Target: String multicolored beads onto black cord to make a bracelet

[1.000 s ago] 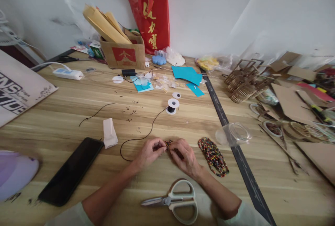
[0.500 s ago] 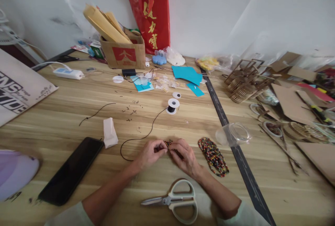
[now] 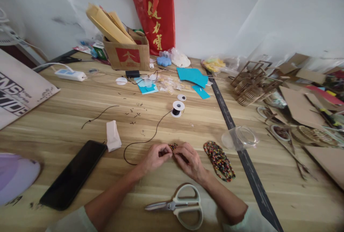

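In the head view, a red bag (image 3: 167,17) is standing behind the spool of black cord (image 3: 176,111), showing gold Chinese characters; the lower two are reading 力寶, while a handle is partly covering the top one. Far left of the spool, a white bag (image 3: 24,88) is displaying cropped black letters, "ENS" among them. Behind and left of the spool, a cardboard box (image 3: 129,57) is bearing a red panel; its small lettering is staying unreadable. On the wearer's side of the spool, the left hand (image 3: 153,157) and right hand (image 3: 189,160) are each pinching, thumb against fingers, at a small multicoloured beaded strand (image 3: 173,146). Compared with a second ago, the left fingertips are sitting slightly closer to the right ones. Right of the spool and nearer the wearer, coiled bead strings (image 3: 219,161) are lying unmoved.
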A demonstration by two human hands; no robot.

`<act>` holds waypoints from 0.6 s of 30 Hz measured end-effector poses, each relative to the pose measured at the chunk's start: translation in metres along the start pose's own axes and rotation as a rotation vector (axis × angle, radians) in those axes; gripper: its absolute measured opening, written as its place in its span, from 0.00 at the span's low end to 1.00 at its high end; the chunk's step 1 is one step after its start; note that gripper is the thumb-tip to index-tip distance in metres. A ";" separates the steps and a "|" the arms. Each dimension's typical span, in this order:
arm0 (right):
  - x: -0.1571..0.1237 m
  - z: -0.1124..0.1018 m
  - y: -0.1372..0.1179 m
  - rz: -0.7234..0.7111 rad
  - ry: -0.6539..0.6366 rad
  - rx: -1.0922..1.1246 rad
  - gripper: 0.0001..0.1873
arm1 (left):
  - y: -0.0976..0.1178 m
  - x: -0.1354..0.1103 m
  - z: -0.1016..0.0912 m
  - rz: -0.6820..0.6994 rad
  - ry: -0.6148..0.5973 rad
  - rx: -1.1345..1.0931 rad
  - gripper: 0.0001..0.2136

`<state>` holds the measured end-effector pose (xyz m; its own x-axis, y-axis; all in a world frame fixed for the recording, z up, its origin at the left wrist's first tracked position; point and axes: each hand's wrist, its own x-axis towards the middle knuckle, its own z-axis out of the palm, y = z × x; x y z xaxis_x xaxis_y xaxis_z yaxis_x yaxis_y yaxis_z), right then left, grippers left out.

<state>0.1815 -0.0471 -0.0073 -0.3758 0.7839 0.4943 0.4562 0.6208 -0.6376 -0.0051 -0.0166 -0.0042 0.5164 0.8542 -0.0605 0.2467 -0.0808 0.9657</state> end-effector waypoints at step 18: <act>0.000 0.000 0.001 -0.016 -0.008 0.013 0.07 | 0.002 0.000 0.000 0.000 0.006 0.012 0.05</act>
<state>0.1818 -0.0467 -0.0082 -0.3895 0.7735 0.5000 0.4398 0.6331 -0.6369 -0.0046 -0.0169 -0.0027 0.5117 0.8571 -0.0589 0.2565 -0.0870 0.9626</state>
